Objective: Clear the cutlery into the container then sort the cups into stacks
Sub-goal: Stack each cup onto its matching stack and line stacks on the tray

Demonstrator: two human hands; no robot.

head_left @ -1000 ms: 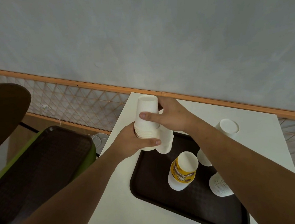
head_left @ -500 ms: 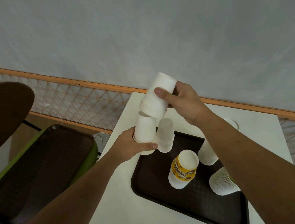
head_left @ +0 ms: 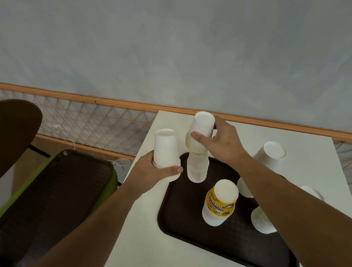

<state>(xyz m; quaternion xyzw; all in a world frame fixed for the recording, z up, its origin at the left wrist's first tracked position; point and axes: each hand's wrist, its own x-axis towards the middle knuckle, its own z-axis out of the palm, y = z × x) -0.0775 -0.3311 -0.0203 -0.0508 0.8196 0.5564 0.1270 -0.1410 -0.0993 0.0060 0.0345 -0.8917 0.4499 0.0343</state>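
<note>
wall (head_left: pixel 184 38) grey, matte | rail (head_left: pixel 109 103) orange wood | lattice (head_left: pixel 98 126) beneath | table (head_left: pixel 150 251) white | light soft

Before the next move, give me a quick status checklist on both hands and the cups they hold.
1. Left hand grips the white cup: ok, thumb and fingers wrap its lower end.
2. Right hand grips the held stack: ok.
3. Held stack in line with the tray stack below it: not ok, it is tilted.
4. Held stack seated on the tray stack: cannot tell, its rim hides the joint.
5. Tray stack stands on the tray: ok.
6. Yellow-labelled cup apart from both hands: ok.
</note>
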